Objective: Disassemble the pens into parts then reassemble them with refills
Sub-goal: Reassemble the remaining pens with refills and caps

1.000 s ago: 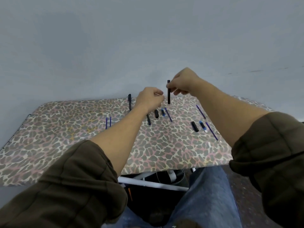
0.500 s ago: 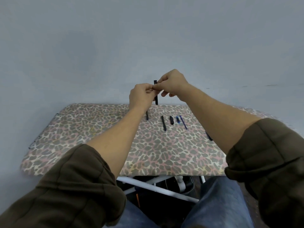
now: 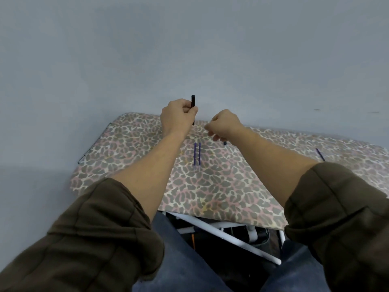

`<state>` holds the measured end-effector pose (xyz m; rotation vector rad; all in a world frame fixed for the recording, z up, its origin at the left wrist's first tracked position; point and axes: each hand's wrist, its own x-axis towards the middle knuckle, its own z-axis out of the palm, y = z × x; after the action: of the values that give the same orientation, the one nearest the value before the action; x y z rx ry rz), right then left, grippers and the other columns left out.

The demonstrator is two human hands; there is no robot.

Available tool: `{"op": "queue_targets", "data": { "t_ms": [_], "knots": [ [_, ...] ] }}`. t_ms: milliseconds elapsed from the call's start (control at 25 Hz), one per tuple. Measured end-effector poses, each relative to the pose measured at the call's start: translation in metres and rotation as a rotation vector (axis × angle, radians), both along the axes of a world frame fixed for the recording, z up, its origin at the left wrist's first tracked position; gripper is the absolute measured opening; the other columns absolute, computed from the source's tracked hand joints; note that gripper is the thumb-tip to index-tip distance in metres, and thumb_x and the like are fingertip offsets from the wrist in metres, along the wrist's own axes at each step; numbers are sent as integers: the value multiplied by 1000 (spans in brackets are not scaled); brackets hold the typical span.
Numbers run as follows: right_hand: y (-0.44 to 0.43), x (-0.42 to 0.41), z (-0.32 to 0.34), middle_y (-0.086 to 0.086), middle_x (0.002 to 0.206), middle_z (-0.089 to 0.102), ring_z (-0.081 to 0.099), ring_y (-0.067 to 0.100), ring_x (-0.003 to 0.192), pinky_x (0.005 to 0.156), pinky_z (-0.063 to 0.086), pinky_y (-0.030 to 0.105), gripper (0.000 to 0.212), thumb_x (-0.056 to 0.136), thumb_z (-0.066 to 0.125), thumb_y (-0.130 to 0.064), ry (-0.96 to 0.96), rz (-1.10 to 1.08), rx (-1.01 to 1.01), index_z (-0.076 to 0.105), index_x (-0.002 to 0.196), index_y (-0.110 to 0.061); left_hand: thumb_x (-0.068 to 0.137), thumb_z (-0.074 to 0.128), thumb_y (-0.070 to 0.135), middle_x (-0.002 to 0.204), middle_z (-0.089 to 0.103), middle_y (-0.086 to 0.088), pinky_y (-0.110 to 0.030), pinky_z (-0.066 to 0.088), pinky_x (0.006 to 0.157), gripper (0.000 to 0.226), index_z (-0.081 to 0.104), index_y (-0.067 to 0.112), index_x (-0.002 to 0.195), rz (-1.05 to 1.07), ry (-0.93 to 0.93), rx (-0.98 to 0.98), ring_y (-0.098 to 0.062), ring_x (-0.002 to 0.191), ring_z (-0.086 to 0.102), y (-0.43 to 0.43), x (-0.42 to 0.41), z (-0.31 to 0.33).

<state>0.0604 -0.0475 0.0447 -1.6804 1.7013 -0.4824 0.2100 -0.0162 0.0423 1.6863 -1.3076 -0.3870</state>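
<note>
The left hand (image 3: 179, 114) pinches the thin black pen tube (image 3: 193, 100) upright over the far side of the desk (image 3: 210, 197), the right hand (image 3: 226, 125) is curled just right of it, maybe empty, I cannot tell, and the tube looks light, hard and slippery, so pinch its middle.

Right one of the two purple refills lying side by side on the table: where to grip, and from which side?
Pinch the right refill mid-shaft, coming from above and from its right. It lies flat and thin, with the left refill close alongside, so a finger likely won't fit between them. The left hand is busy holding the black barrel.
</note>
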Motion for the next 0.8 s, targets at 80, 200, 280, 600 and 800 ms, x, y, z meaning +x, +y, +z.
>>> {"op": "queue_targets", "data": {
  "t_ms": [80, 200, 280, 600, 800],
  "knots": [
    [-2, 12, -19, 11, 79, 80, 73, 22, 61, 56, 59, 30, 20, 95, 66, -14, 139, 35, 66, 76, 85, 0, 90, 75, 30, 83, 76, 13, -5, 41, 59, 15, 79, 21, 102, -2, -1, 5, 14, 55, 57, -2, 8, -8],
    [-2, 24, -39, 7, 61, 74, 64, 18, 46, 55, 60, 30, 24, 89, 62, -8, 342, 86, 95, 71, 67, -5, 90, 75, 29, 75, 69, 18, 0, 40, 53, 15, 79, 20, 103, -17, 6, 0, 20, 55, 57, -4, 14, -16],
    [-1, 29, -47, 4, 47, 64, 56, 15, 33, 40, 49, 22, 22, 83, 63, -6, 416, 93, 102, 64, 61, -8, 90, 75, 30, 80, 73, 14, -8, 48, 63, 16, 79, 21, 103, -16, 6, 1, 14, 59, 60, -6, 18, -18],
    [-3, 36, -60, 8, 55, 73, 78, 22, 60, 71, 67, 39, 27, 91, 65, -17, 302, 42, 146, 70, 68, -4, 90, 76, 29, 87, 76, 9, -17, 53, 71, 18, 77, 19, 105, -46, 36, 8, 3, 72, 65, -11, 17, -24],
    [-1, 24, -48, 5, 62, 66, 65, 20, 54, 53, 56, 29, 25, 92, 62, -21, 314, 37, 57, 62, 70, -8, 91, 74, 28, 91, 78, 8, -24, 59, 74, 22, 74, 22, 112, -73, 43, -1, 4, 70, 68, -9, 5, -20]
  ]
}}
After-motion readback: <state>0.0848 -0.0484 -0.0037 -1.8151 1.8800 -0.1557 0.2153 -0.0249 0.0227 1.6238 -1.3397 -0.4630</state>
